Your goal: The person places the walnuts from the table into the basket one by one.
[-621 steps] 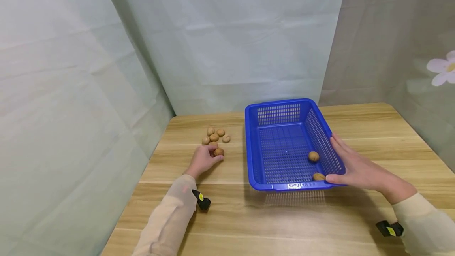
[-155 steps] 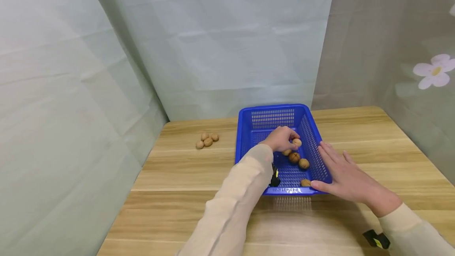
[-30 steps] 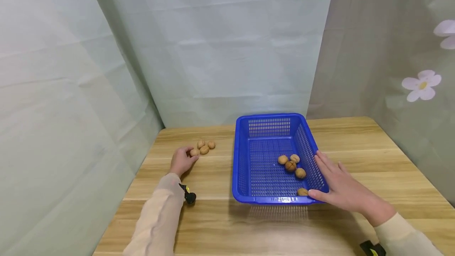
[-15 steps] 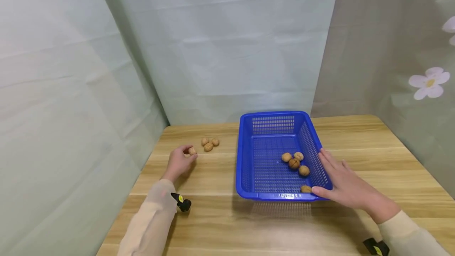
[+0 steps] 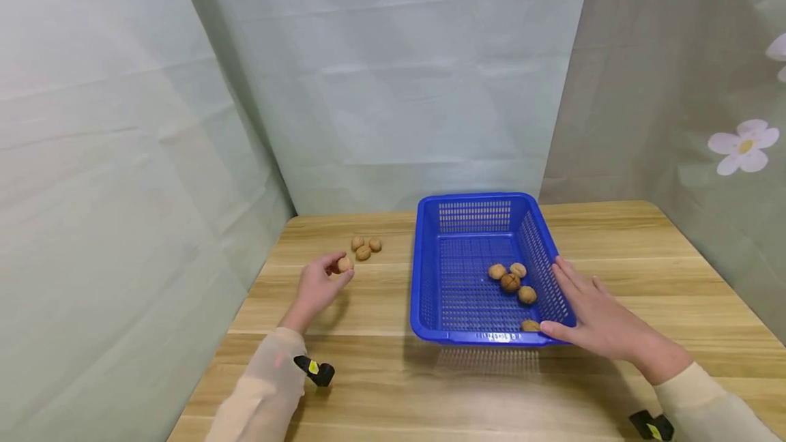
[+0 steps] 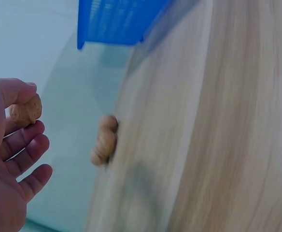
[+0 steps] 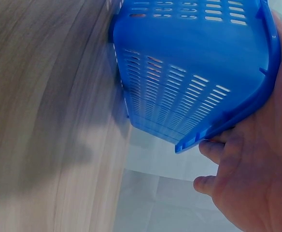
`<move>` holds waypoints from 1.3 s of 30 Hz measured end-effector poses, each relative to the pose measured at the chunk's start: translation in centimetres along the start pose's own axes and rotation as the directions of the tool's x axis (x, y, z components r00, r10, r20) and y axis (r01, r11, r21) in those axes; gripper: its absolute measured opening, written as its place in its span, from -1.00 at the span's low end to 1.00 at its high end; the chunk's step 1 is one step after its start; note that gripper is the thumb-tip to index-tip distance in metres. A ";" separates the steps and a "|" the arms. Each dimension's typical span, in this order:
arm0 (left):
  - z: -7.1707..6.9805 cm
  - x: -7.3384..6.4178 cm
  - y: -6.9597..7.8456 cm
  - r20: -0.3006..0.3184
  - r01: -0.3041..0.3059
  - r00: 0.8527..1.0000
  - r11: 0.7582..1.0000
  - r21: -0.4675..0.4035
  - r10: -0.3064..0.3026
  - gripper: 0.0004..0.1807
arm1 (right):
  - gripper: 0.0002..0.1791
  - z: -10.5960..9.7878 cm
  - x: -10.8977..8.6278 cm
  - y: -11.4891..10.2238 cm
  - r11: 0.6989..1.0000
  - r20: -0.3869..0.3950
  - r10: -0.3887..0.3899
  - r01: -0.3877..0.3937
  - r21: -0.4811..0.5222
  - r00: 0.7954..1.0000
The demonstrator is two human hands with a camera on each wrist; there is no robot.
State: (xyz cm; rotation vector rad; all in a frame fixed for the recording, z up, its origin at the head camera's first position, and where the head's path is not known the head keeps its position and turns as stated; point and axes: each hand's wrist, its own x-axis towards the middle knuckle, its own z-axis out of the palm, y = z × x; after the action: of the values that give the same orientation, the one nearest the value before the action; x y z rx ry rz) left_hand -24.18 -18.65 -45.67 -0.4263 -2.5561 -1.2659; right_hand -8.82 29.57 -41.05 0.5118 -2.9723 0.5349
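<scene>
In the head view my left hand point(image 5: 321, 285) pinches a walnut point(image 5: 345, 264) between thumb and fingers, a little above the table. The left wrist view shows that walnut point(image 6: 26, 112) at the fingertips, the other fingers loosely bent. Just beyond, 3 walnuts point(image 5: 364, 252) lie together on the table. A blue plastic basket point(image 5: 424, 271) stands to the right, with several walnuts point(image 5: 510, 283) in its right half. My right hand point(image 5: 604, 322) rests against the basket's front right corner, fingers straight along the side and thumb on the front rim.
The wooden table point(image 5: 368, 374) runs under everything. Pale cloth point(image 5: 393, 87) hangs behind it and on the left; a brownish cloth with flowers point(image 5: 744, 146) hangs at the right. A small black camera point(image 5: 316, 369) sits on the left wrist.
Since the earliest frame, walnuts have gone from the table into the basket. In the last second my left hand has picked a walnut out of the pile and raised it. My right hand stays put.
</scene>
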 end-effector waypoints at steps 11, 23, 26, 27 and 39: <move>1.0 -1.3 6.0 0.038 -0.207 0.977 0.977 -0.056 0.209 -0.59 | 0.10 -0.1 0.2 0.1 1.000 0.005 0.005 -0.006 0.006 1.000; 2.9 -0.3 11.8 0.205 -0.405 0.879 0.901 -0.156 0.431 -0.60 | 0.11 0.0 0.3 0.1 1.000 0.001 0.003 -0.003 0.007 1.000; 3.5 0.7 13.3 0.287 -0.422 0.846 0.893 -0.153 0.449 -0.59 | 0.11 0.0 0.3 0.1 1.000 -0.005 -0.001 0.001 0.009 1.000; 3.7 1.1 13.8 0.317 -0.427 0.834 0.892 -0.145 0.451 -0.58 | 0.11 0.1 0.2 0.1 1.000 -0.006 -0.001 0.001 0.010 1.000; 7.2 6.9 19.0 0.585 -0.406 0.736 0.913 -0.022 0.341 -0.55 | 0.11 0.2 -0.1 0.2 1.000 -0.017 -0.009 0.009 0.014 1.000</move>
State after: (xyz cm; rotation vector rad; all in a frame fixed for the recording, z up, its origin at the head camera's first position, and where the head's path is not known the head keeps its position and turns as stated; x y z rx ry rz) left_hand -24.23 -0.91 -33.62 -1.4228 -2.7623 -0.9341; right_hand -8.82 29.66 -41.31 0.5193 -2.9506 0.5566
